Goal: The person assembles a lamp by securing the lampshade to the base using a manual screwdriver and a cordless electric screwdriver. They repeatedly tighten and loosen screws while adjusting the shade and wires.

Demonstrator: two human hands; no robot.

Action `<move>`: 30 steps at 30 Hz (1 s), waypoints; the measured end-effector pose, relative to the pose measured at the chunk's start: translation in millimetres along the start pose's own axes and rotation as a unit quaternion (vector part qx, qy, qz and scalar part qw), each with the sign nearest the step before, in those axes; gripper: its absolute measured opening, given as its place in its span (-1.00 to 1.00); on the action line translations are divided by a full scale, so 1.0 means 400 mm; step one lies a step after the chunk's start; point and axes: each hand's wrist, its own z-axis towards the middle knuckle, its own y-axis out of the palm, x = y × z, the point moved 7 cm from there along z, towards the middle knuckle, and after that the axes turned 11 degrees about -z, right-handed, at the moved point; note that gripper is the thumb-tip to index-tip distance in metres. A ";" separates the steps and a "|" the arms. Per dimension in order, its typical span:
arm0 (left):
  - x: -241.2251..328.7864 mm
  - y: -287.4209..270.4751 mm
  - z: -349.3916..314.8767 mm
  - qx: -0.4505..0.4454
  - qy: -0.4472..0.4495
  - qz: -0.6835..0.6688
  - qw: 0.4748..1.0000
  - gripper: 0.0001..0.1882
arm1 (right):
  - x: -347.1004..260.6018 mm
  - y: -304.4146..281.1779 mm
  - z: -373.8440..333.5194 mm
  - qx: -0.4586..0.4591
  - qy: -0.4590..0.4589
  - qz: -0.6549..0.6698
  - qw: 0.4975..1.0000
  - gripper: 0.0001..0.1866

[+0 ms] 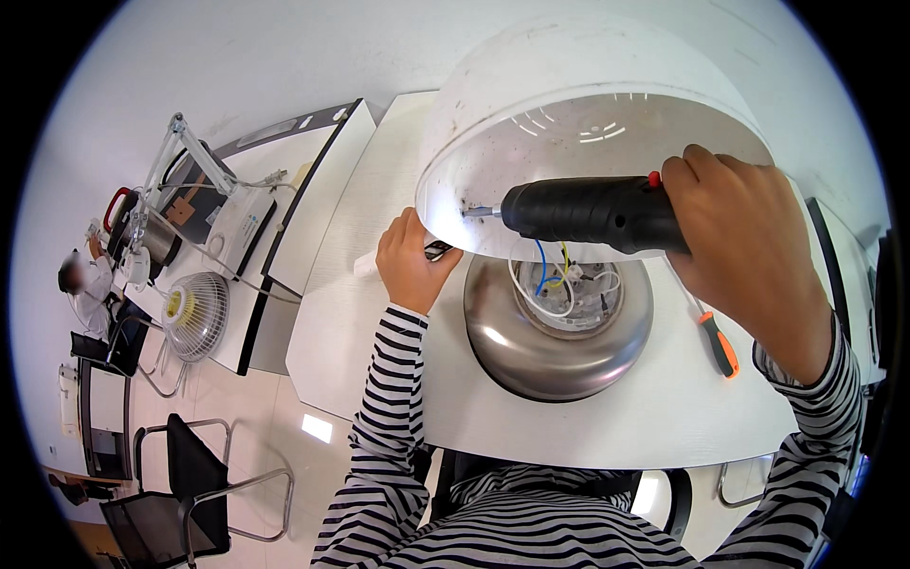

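I can see the big white domed shell (569,57) blocking the far middle of the white worktop (654,412), with the black cylindrical power driver (592,211) across its open mouth. The round silvery metal base (559,358) fills the centre. A hand could skirt its near side over bare surface; rightward, the orange-and-black-handled screwdriver (719,346) lies in the way.

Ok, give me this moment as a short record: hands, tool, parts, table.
left hand: at left edge of white dome-shaped housing
right hand: gripping black power driver with red button
silvery bit: points at housing's lit inner wall; contact unclear
base: round, silvery metal, with blue, yellow and white wires showing
white tabletop: bears the base and, to its right, an orange-handled screwdriver
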 end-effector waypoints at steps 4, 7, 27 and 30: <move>0.000 0.000 0.000 -0.001 0.001 0.003 1.000 -0.54 | -0.002 0.000 0.001 -0.002 0.000 0.004 1.000 -0.88; 0.002 -0.001 0.001 -0.003 0.004 0.005 1.000 -0.54 | -0.001 -0.001 -0.001 0.001 0.002 0.005 1.000 -0.89; 0.007 -0.003 0.002 -0.003 0.007 0.009 1.000 -0.53 | -0.005 -0.007 -0.003 0.008 0.000 0.016 1.000 -0.94; 0.002 0.000 0.001 -0.002 0.006 0.006 1.000 -0.53 | -0.005 -0.006 -0.007 0.024 0.003 0.018 1.000 -0.95</move>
